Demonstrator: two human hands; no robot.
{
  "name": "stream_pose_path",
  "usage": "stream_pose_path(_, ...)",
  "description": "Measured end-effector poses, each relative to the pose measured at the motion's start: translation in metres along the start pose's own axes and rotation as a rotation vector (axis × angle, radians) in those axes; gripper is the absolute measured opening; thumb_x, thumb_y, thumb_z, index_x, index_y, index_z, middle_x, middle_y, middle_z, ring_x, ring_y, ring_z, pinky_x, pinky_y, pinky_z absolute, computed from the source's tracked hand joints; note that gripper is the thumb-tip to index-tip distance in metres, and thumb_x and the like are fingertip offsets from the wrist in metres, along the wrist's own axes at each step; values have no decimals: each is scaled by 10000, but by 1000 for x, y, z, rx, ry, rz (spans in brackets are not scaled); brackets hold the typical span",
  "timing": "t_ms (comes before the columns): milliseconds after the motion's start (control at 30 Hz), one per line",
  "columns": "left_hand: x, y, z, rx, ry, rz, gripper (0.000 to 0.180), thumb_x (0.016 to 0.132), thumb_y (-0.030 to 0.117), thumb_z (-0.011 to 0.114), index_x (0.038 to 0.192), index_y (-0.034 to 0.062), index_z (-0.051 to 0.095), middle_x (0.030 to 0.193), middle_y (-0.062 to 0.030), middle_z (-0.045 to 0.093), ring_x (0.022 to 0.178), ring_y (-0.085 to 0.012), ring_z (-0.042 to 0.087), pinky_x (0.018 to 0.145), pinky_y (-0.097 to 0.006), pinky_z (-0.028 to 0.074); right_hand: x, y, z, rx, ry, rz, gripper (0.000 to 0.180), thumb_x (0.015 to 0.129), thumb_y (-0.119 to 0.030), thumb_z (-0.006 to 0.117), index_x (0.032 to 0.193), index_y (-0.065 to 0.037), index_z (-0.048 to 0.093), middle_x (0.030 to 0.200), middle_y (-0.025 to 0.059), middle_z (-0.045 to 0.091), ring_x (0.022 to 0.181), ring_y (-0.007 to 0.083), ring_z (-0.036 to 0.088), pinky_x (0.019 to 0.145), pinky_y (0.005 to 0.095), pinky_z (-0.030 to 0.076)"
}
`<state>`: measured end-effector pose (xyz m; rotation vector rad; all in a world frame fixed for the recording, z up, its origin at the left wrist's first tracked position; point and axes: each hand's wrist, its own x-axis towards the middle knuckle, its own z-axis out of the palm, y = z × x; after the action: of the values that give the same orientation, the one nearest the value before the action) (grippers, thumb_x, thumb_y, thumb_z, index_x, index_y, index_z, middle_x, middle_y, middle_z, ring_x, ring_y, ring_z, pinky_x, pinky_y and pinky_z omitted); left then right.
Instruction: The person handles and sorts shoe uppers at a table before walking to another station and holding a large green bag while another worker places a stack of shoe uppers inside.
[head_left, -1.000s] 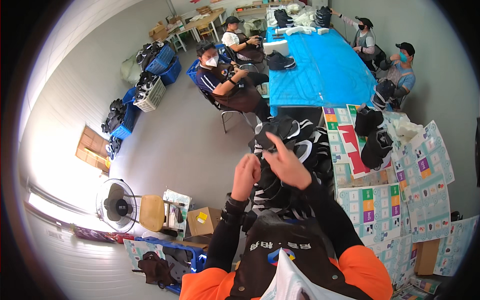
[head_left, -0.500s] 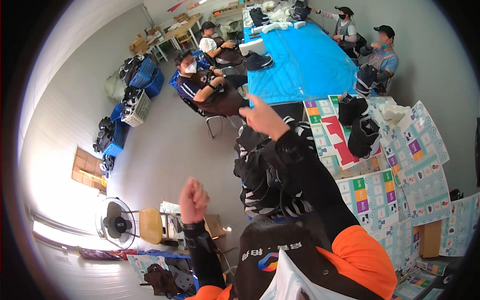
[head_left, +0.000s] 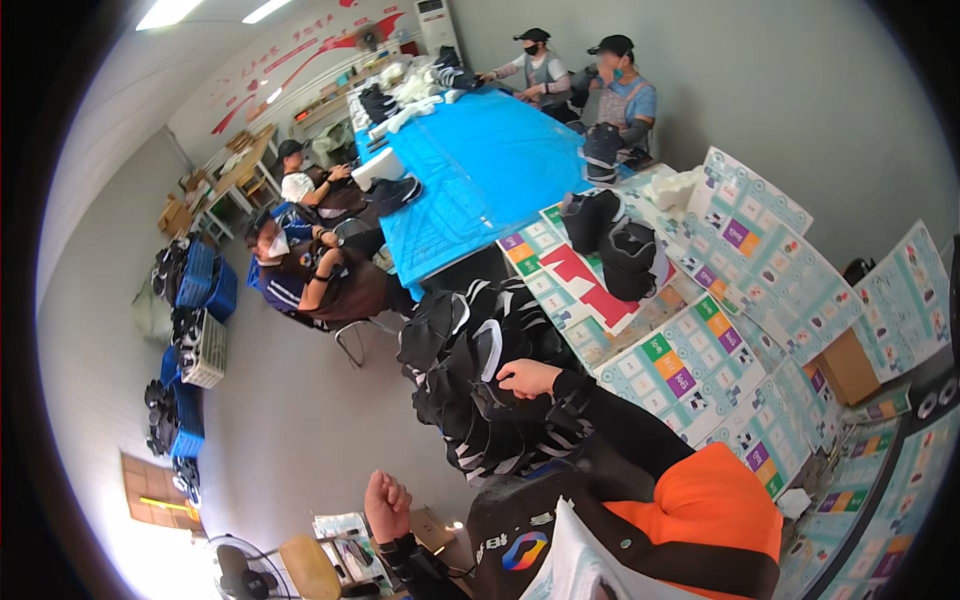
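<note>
A long table under bright blue plastic sheeting [head_left: 480,180] fills the far middle, masked co-workers seated along both sides. Nearer, on the right, pale printed paper sheets [head_left: 675,355] cover a work surface, and a pair of black shoes [head_left: 630,260] stands on them. The heap of black-and-white shoes [head_left: 450,400] lies just in front of the person, between that surface and the open floor. Blue plastic baskets [head_left: 197,275], also filled with shoes, line the far left.

The right hand [head_left: 530,380] is over the heap's near right side, fingers curled; whether it grips a shoe I cannot tell (the fingertips are too small to read). The step in hand seems to be handling that heap; lifting any one shoe would call for a firm grasp, with overlapping neighbours in the way. The left hand [head_left: 387,505], clenched loosely with nothing visible inside, hangs well apart.
</note>
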<state>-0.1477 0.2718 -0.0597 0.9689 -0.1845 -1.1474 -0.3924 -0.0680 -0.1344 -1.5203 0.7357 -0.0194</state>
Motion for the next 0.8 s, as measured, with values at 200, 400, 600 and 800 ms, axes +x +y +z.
stream_pose_path(200, 28, -13, 13, 42, -97, -68, 260, 1049, 264, 502, 840, 108, 516, 588, 36, 370, 464, -82, 297, 450, -258, 243, -23, 15, -12, 128, 145, -48, 247, 971, -232, 609, 1055, -11, 683, 625, 56, 583, 466, 131, 495, 438, 283, 368)
stream_pose_path(400, 44, -12, 19, 52, -144, -105, 263, 1047, 261, 503, 830, 112, 507, 583, 39, 358, 464, -84, 294, 461, -260, 249, -41, 48, -3, 215, 183, 5, 248, 984, -260, 615, 1019, -27, 695, 644, 36, 591, 496, 112, 513, 449, 261, 385)
stream_pose_path(600, 48, -15, 6, 16, -152, -146, 261, 1050, 274, 504, 841, 118, 517, 581, 35, 359, 456, -90, 292, 450, -270, 239, -50, 67, 7, 276, 241, 89, 249, 1014, -240, 578, 1109, -42, 696, 664, 9, 582, 499, 71, 485, 449, 229, 377)
stream_pose_path(800, 55, -21, -2, -13, -172, -194, 258, 1054, 272, 498, 850, 117, 519, 579, 31, 365, 450, -94, 293, 443, -275, 236, -57, 88, 11, 328, 290, 107, 248, 1017, -229, 565, 1107, -39, 697, 672, 7, 585, 504, 74, 500, 444, 234, 370)
